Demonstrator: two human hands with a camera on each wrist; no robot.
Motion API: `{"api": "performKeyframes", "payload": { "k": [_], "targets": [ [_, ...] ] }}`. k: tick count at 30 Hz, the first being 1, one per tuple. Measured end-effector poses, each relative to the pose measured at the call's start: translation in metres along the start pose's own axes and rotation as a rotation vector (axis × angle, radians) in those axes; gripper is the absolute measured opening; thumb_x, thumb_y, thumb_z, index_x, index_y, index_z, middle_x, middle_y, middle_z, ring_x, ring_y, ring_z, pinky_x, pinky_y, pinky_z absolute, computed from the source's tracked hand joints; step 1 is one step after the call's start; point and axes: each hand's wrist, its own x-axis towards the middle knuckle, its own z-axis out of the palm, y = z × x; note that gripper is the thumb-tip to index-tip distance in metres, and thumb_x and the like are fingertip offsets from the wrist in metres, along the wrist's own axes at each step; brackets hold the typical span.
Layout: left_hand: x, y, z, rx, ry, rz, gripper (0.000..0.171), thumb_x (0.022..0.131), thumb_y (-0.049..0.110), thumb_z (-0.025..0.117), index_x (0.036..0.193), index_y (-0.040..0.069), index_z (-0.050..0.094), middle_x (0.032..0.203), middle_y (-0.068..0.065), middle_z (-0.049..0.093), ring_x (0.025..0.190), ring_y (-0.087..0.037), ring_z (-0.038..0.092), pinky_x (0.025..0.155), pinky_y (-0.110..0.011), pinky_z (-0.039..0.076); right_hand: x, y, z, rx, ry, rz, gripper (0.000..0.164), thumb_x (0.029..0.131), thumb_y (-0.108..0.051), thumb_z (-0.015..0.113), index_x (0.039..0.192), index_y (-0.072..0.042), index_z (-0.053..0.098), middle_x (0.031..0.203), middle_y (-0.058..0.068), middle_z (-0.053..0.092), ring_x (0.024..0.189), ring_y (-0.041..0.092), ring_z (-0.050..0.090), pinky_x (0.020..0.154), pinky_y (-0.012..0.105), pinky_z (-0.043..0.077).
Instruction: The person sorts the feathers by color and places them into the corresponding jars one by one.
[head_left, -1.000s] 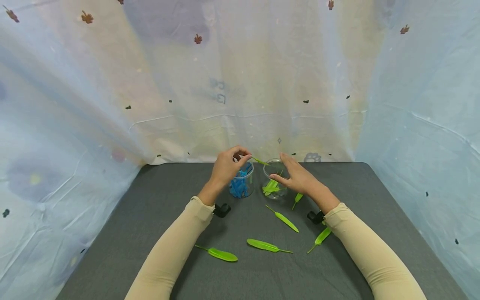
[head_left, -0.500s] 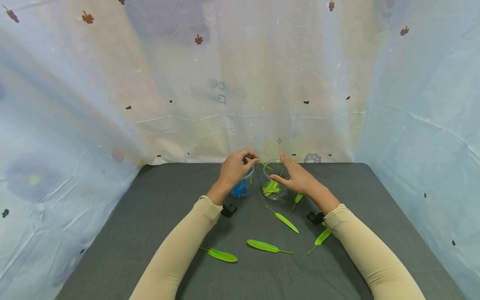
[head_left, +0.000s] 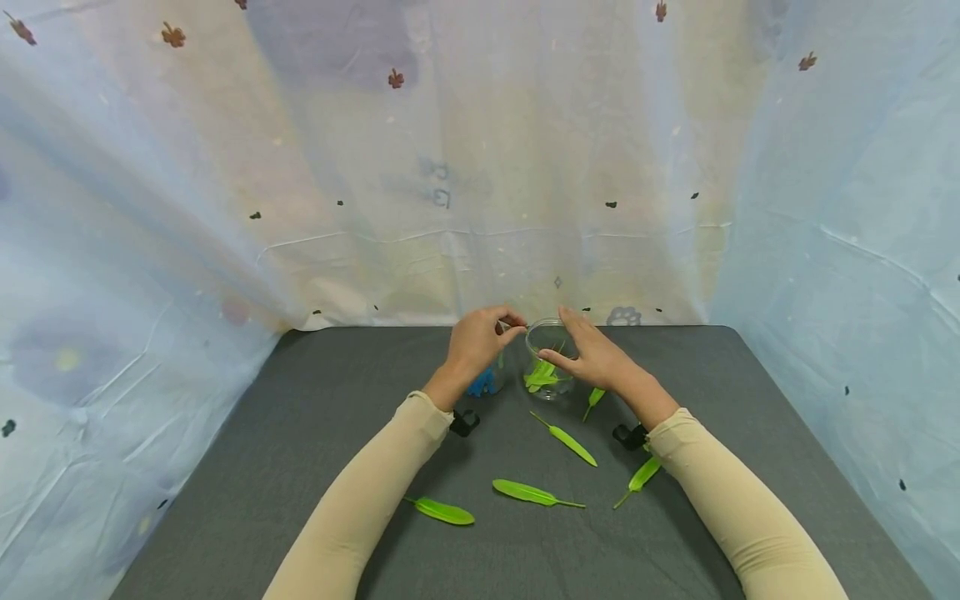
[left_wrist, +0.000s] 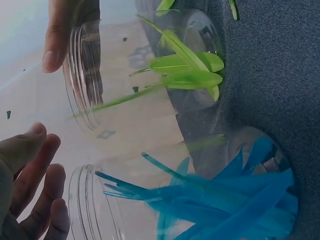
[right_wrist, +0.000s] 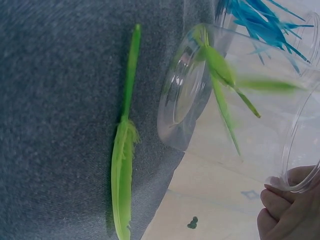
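The jars point(left_wrist: 82, 205) look like glossy, smooth plastic. The worktop cloth point(head_left: 337, 367) is matt and woven; the curtain point(head_left: 495, 167), faintly glossy.

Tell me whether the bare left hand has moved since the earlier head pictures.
Yes: the left hand has moved rightward, closer to the clear, round jar holding green feathers, which stands where it did.

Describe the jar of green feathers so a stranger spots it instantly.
Near the far edge of the gray table, find the person's right hand. At that hand stands a clear, open-topped jar. Green feathers inside set it apart from the similar jar on its left, which holds blue feathers.
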Motion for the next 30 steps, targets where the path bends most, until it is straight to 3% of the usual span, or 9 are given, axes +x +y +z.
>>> {"api": "performKeyframes", "payload": {
  "k": [5,11,20,30],
  "targets": [
    [-0.004,-0.002,-0.006,-0.031,-0.034,-0.039,0.014,0.101,0.032,0.078,0.112,0.025,0.083,0.106,0.007,0.08,0.079,-0.011,0.07,0.056,-0.026,0.055,0.0,-0.001,0.0,-0.002,0.003,-0.007,0.111,0.101,-0.074,0.057,0.174,-0.01,0.004,0.179,0.02,0.009,0.164,0.046,0.005,0.128,0.072,0.019],
    [-0.012,-0.005,-0.02,-0.054,-0.057,-0.031,0.018,0.103,0.037,0.074,0.114,0.025,0.081,0.107,0.007,0.079,0.082,-0.011,0.07,0.057,-0.027,0.054,-0.001,-0.002,-0.001,-0.003,-0.001,-0.002,0.111,0.102,-0.073,0.057,0.174,-0.009,0.003,0.18,0.02,0.007,0.165,0.046,0.005,0.129,0.071,0.016],
    [-0.032,-0.013,-0.04,-0.035,-0.062,-0.056,0.013,0.103,0.035,0.075,0.111,0.026,0.08,0.099,0.009,0.076,0.083,-0.01,0.068,0.061,-0.03,0.054,0.0,-0.001,0.001,-0.016,0.003,-0.002,0.109,0.102,-0.073,0.056,0.174,-0.008,0.005,0.179,0.021,0.008,0.165,0.044,0.006,0.13,0.069,0.017],
    [-0.057,-0.029,-0.055,-0.009,-0.062,-0.074,0.009,0.103,0.033,0.076,0.107,0.027,0.08,0.096,0.006,0.075,0.079,-0.012,0.065,0.056,-0.032,0.049,0.0,0.001,0.001,-0.028,0.005,-0.017,0.11,0.102,-0.073,0.056,0.174,-0.007,0.006,0.179,0.021,0.007,0.165,0.044,0.006,0.129,0.07,0.016]
  ]
}}
